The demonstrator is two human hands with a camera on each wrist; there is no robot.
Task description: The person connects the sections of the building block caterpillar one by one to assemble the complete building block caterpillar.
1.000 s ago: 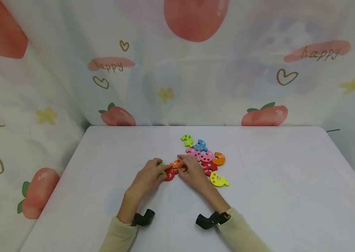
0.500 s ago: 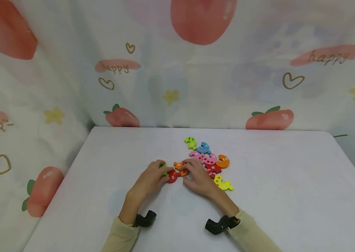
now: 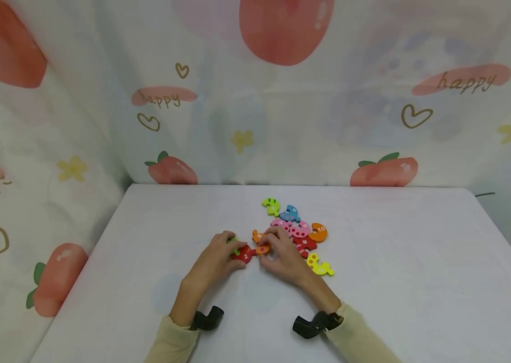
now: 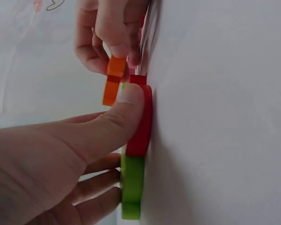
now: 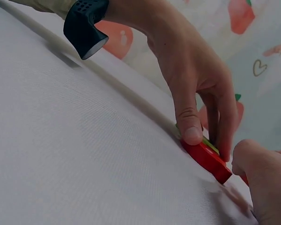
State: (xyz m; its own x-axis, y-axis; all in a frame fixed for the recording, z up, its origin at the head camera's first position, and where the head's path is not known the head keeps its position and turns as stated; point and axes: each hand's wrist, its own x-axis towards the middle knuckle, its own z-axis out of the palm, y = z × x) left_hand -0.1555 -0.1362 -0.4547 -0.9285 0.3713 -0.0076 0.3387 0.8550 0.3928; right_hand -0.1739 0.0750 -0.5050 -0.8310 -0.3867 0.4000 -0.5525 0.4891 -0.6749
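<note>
In the head view my left hand (image 3: 212, 256) holds a red puzzle piece (image 3: 245, 255) marked 2, its thumb on the near edge. A green puzzle piece (image 4: 132, 185) joins the red one, with left fingers against its far side. Both lie low on the table. My right hand (image 3: 284, 256) pinches an orange puzzle piece (image 3: 263, 249) with spots between thumb and fingers. In the left wrist view the orange piece stands off the table surface, close beside the red piece's end. The right fingers partly cover it in the head view.
Just beyond and right of my right hand lie more number pieces: light green (image 3: 272, 206), blue (image 3: 290, 213), pink (image 3: 300, 229), orange (image 3: 318, 233), red (image 3: 305, 243) and yellow (image 3: 319, 264). A patterned cloth (image 3: 282, 126) hangs behind the white table (image 3: 396, 282).
The head view has shifted slightly. The left thumb and fingers have moved on the red piece, showing more of it. The right hand still holds the orange piece, now tilted differently beside the red one.
</note>
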